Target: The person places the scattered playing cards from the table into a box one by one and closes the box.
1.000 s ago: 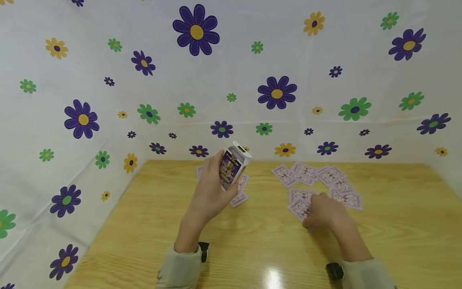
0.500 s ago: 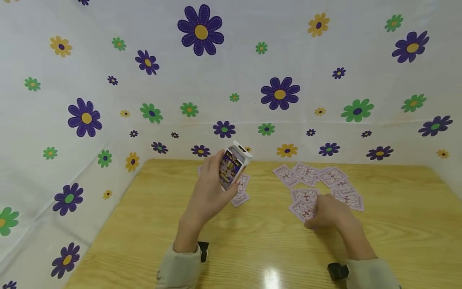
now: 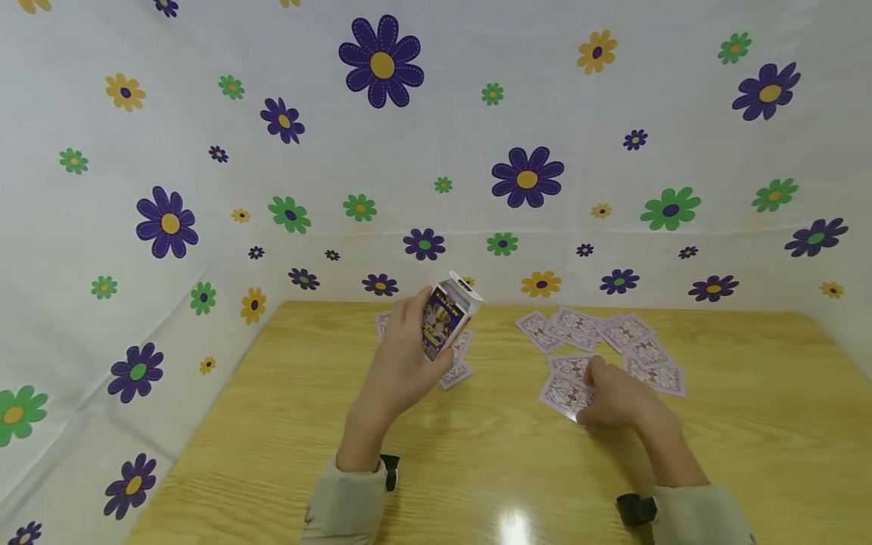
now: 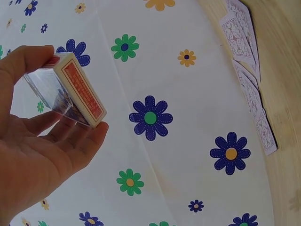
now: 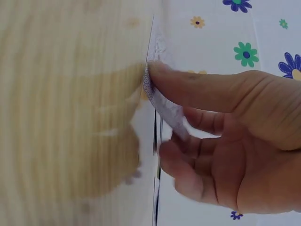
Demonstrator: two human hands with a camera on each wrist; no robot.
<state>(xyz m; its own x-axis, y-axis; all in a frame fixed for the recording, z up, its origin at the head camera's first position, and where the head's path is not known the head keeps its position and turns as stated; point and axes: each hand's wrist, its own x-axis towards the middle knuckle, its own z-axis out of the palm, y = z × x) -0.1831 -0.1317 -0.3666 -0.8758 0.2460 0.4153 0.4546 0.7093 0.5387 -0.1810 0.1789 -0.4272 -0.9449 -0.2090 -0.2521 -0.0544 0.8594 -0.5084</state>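
My left hand (image 3: 398, 369) holds a card box (image 3: 441, 324) up above the table, tilted, its top flap raised. In the left wrist view the thumb and fingers grip the box (image 4: 83, 92) by its edges, with a red-and-cream panel showing. Low over the table, my right hand (image 3: 621, 397) pinches the near playing card (image 3: 565, 395), which has a pale pink patterned back. The right wrist view shows this card (image 5: 164, 104) bent up from the tabletop between thumb and fingers. Another playing card (image 3: 568, 365) lies just behind it, partly covered.
Several face-down cards (image 3: 575, 325) lie overlapping toward the back right of the wooden table (image 3: 490, 454). More cards (image 3: 455, 375) lie behind the left hand, partly hidden. A white flowered cloth (image 3: 436, 129) hangs behind the table and along its left side.
The near card has shifted slightly left and its edge now lifts in my right hand. My left hand, with the card box, has moved slightly right.
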